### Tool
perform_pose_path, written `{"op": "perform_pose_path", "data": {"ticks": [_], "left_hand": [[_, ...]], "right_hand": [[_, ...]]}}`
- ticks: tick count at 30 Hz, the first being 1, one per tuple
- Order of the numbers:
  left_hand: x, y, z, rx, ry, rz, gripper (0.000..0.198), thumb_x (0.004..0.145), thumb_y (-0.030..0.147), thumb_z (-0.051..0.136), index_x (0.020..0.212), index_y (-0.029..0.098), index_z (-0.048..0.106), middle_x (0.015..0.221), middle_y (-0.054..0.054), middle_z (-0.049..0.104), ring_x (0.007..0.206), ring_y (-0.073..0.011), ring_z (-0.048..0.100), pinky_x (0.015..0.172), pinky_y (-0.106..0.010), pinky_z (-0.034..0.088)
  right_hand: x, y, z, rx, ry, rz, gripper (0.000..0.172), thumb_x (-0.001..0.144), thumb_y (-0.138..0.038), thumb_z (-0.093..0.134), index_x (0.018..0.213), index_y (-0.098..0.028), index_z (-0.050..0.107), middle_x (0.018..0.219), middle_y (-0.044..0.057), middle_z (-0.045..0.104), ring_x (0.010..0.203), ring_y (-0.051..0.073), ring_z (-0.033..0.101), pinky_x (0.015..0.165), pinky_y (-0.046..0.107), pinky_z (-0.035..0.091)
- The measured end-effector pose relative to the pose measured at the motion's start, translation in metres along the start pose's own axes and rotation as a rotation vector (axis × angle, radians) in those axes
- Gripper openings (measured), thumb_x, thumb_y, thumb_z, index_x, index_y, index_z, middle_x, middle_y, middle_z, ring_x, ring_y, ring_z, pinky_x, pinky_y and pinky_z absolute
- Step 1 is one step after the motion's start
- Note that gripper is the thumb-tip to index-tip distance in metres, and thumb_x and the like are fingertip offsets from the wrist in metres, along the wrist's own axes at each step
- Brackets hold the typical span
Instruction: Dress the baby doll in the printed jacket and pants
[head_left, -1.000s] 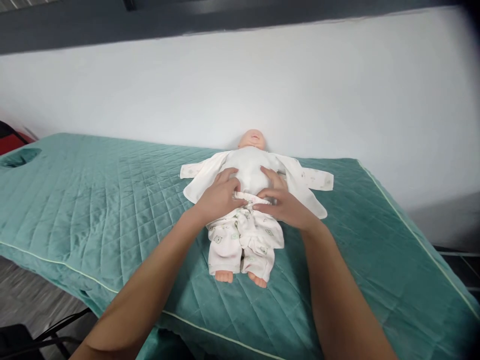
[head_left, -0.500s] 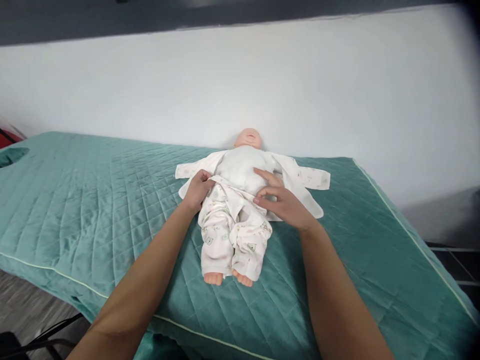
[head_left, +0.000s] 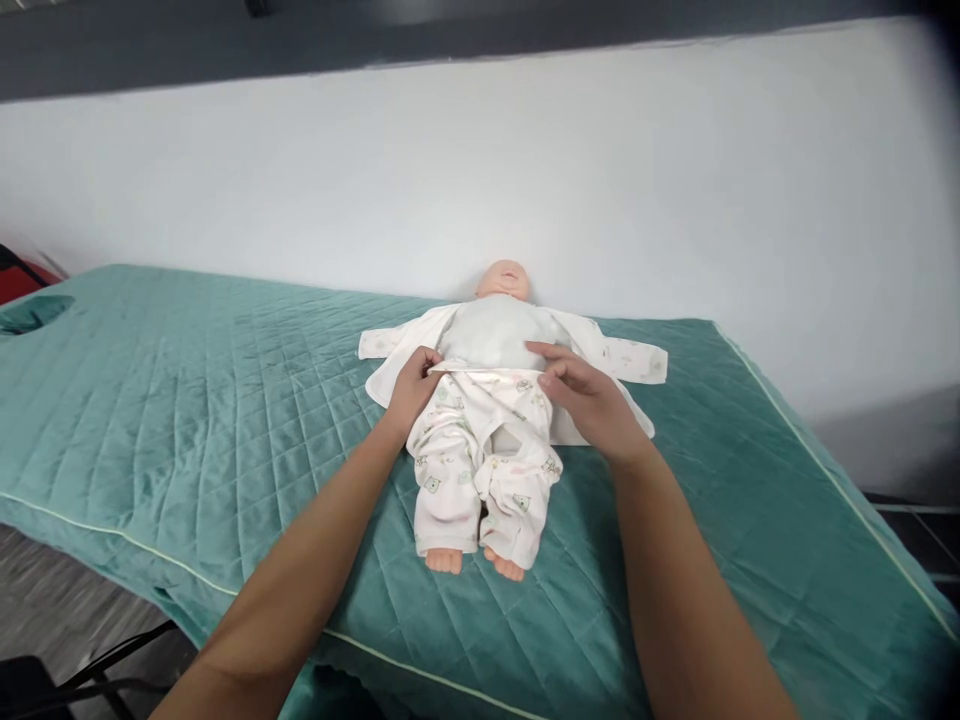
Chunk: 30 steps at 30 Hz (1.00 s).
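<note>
A baby doll lies on its back on a teal quilted table, head toward the wall. It wears printed white trousers, and an open white jacket is spread under it. My left hand pinches the trousers' waistband at the doll's left hip as I see it. On the other side, my right hand grips the same waistband. The waistband is stretched straight across the doll's belly. Two bare feet poke out of the trouser legs.
A white wall rises right behind the doll's head. The table has a face hole at its far left end. Something red stands beyond that end. Grey floor and dark legs show at the lower left.
Both hands have moved out from the doll's middle to its hips and drawn the waistband higher and straighter across the belly. The right hand went from resting on the belly to gripping the band.
</note>
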<state>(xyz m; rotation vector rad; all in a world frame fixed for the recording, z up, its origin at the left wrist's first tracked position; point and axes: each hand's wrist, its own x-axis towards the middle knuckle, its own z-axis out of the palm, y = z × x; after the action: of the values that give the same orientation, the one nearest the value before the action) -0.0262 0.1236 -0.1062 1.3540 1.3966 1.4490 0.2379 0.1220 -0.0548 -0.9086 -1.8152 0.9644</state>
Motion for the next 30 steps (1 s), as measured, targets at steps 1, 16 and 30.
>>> {"op": "perform_pose_path", "data": {"ticks": [1,16,30], "left_hand": [[0.0,-0.002,0.0,0.002,-0.005,0.007,0.009,0.077,0.023,0.062,0.081,0.02,0.054,0.076,0.004,0.053,0.072,-0.0129,0.046,0.069,-0.026,0.037],[-0.002,0.006,-0.005,-0.003,-0.099,-0.119,0.013,0.078,0.028,0.063,0.08,0.021,0.054,0.069,0.004,0.051,0.067,-0.0127,0.046,0.062,-0.025,0.034],[0.005,-0.003,-0.007,0.022,-0.099,-0.198,0.013,0.075,0.027,0.065,0.086,0.021,0.062,0.073,0.003,0.061,0.066,-0.0137,0.052,0.06,-0.024,0.038]], "right_hand": [[0.0,0.002,-0.001,0.014,0.044,-0.012,0.024,0.093,-0.041,0.065,0.076,-0.023,0.061,0.142,0.005,0.061,0.134,0.027,0.052,0.115,0.046,0.033],[0.0,0.012,0.001,-0.071,0.08,0.218,0.031,0.089,-0.049,0.062,0.077,-0.021,0.057,0.068,-0.003,0.045,0.066,0.013,0.039,0.062,0.028,0.031],[-0.002,0.027,-0.012,0.103,0.02,0.306,0.028,0.081,-0.048,0.075,0.084,-0.022,0.063,0.079,-0.001,0.056,0.073,0.013,0.047,0.064,0.026,0.037]]}}
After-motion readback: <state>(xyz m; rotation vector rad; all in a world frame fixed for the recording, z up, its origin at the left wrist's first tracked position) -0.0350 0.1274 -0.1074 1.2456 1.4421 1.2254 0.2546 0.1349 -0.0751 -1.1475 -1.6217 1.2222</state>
